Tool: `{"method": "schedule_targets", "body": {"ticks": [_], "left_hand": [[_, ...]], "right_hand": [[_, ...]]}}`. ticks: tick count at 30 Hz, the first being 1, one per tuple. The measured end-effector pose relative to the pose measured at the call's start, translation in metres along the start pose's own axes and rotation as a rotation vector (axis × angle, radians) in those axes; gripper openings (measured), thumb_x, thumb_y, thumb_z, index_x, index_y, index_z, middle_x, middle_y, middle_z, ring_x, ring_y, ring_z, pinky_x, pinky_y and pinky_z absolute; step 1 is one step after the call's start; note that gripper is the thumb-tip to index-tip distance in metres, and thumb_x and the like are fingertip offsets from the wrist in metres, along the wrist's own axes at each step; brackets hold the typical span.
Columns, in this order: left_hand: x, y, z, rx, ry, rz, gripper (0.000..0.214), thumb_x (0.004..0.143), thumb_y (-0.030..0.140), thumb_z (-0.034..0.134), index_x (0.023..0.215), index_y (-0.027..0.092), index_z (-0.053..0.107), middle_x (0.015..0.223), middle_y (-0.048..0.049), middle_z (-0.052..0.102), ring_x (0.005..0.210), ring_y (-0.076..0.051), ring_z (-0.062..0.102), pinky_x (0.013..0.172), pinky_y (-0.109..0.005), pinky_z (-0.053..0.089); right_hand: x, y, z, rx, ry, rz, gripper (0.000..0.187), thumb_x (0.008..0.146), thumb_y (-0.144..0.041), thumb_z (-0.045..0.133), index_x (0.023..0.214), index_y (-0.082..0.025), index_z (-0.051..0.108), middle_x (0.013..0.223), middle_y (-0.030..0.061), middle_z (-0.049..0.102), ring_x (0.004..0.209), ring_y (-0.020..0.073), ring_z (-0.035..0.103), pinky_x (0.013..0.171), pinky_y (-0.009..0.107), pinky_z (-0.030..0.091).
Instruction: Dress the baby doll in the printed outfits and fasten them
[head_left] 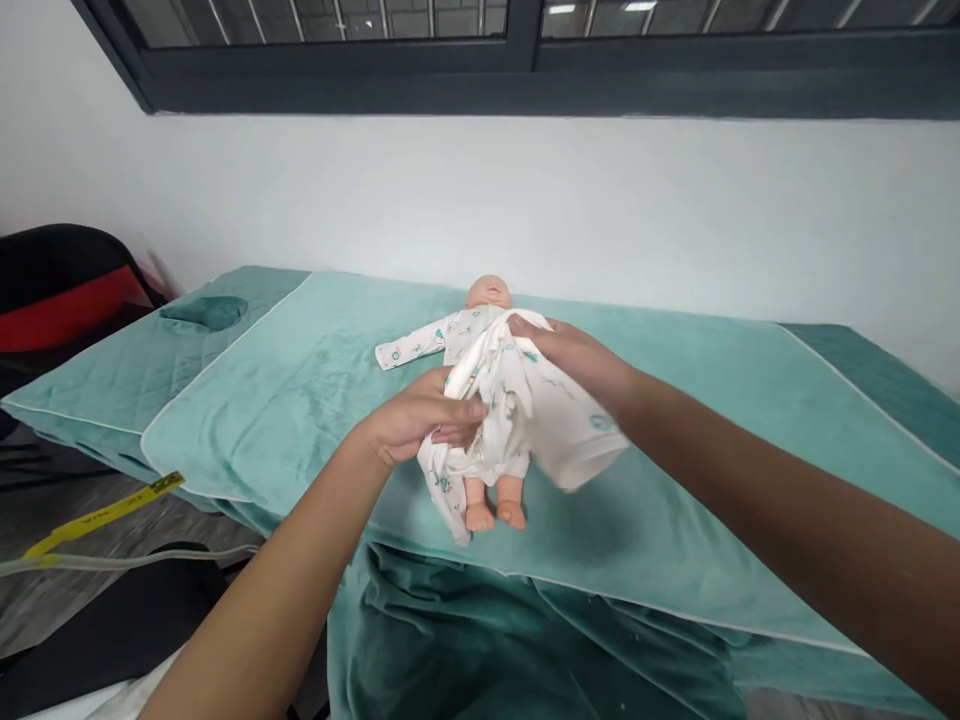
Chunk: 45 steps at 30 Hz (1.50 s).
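Observation:
A baby doll [489, 292] lies on its back on a teal towel [300, 390], head towards the wall and bare feet towards me. It wears a white printed baby garment [525, 410], with one sleeve stretched out to the left. My left hand [420, 422] is closed on a bunch of the garment's cloth over the doll's belly. My right hand [574, 358] pinches the same cloth near the doll's chest and lifts it. The doll's body is mostly hidden under the raised cloth.
The towel covers a teal padded bed [885, 380] against a white wall, with a face hole [206, 312] at the left end. A black and red chair [67, 290] stands at the far left. Yellow tape [105, 514] lies on the floor.

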<state>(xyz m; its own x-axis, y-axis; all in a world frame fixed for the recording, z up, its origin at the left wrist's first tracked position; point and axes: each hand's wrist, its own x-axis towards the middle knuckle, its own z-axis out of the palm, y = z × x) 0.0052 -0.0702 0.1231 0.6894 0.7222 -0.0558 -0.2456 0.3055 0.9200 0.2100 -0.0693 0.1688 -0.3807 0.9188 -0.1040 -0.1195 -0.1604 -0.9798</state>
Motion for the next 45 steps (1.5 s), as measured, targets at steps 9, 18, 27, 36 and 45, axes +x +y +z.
{"method": "schedule_targets", "body": {"ticks": [9,18,27,36,45], "left_hand": [[-0.01,-0.054,0.017,-0.234,0.235,-0.006,0.056,0.067,0.028,0.085,0.118,0.016,0.064,0.1,-0.0094,0.074,0.086,-0.023,0.071,0.081,-0.033,0.054],[-0.052,-0.067,0.021,-0.233,0.294,-0.31,0.047,0.077,0.027,0.077,0.12,0.014,0.065,0.106,-0.0132,0.073,0.091,-0.023,0.069,0.081,-0.032,0.053],[-0.064,-0.074,0.025,0.029,0.16,-0.289,0.041,0.072,0.015,0.076,0.111,0.02,0.063,0.119,-0.006,0.065,0.101,-0.02,0.063,0.083,-0.029,0.048],[-0.036,-0.089,0.023,0.323,0.262,-0.098,0.029,0.082,0.027,0.065,0.11,0.019,0.062,0.119,-0.0076,0.066,0.109,-0.025,0.061,0.091,-0.035,0.046],[-0.044,-0.081,0.015,0.097,0.111,-0.114,0.051,0.074,0.021,0.075,0.123,0.024,0.061,0.128,-0.0078,0.063,0.116,-0.025,0.059,0.093,-0.033,0.045]], "right_hand": [[-0.034,0.085,0.02,0.096,0.328,0.098,0.046,0.079,-0.055,0.071,0.108,-0.019,0.07,0.094,0.0065,0.076,0.083,0.0237,0.07,0.072,0.032,0.052],[-0.093,0.133,0.031,0.142,0.167,0.243,0.044,0.084,-0.051,0.069,0.113,-0.018,0.071,0.099,0.0081,0.075,0.085,0.0214,0.068,0.082,0.035,0.051],[-0.124,0.18,0.02,-0.205,0.509,0.212,0.038,0.082,-0.054,0.067,0.093,-0.018,0.071,0.085,0.0043,0.071,0.079,0.0207,0.06,0.069,0.03,0.046],[-0.103,0.182,0.039,0.348,0.614,0.209,0.049,0.078,-0.05,0.071,0.118,-0.024,0.063,0.113,0.0069,0.073,0.095,0.0262,0.067,0.072,0.033,0.053],[-0.098,0.172,0.033,0.397,0.527,0.271,0.047,0.079,-0.052,0.071,0.114,-0.021,0.066,0.109,0.0093,0.074,0.095,0.0303,0.069,0.068,0.036,0.054]]}}
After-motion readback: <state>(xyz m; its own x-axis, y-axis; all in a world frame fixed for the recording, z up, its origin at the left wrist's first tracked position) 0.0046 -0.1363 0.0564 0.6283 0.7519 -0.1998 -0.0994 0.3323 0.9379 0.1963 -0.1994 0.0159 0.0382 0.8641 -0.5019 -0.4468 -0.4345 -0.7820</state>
